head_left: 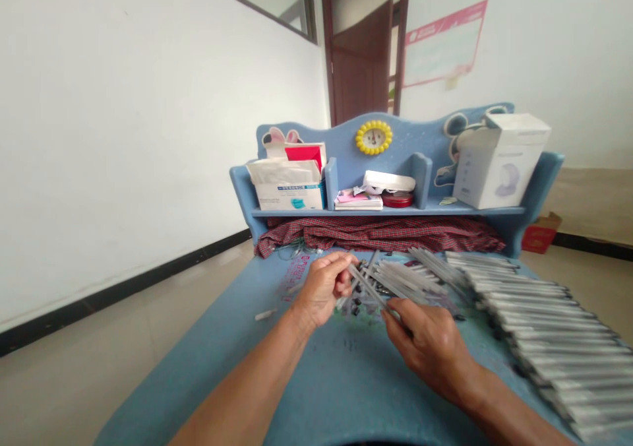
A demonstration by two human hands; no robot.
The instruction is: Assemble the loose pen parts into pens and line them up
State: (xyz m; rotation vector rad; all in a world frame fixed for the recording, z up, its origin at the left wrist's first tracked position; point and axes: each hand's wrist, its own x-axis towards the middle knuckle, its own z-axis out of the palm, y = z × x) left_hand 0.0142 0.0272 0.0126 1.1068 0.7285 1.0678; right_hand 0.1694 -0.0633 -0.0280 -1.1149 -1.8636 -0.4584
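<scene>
A slim clear pen (pixel 370 287) slants between my two hands above the blue desk. My right hand (pixel 429 340) is closed round its near end. At the far end, the fingers of my left hand (pixel 324 284) are pinched together on the pen's tip; whether they also hold a small part is hidden. Just beyond my hands lies a loose pile of clear pen barrels (pixel 403 280), with small black pieces (pixel 357 303) scattered by it. To the right, many pens with black ends (pixel 554 340) are stacked side by side in a long, slightly blurred row.
A small whitish piece (pixel 266 315) lies on the blue desk (pixel 237 373) left of my left hand. Behind, a checked cloth (pixel 380 233) is bunched under a shelf holding a mask box (pixel 291 192), a red round tin (pixel 397 199) and a white carton (pixel 499 162).
</scene>
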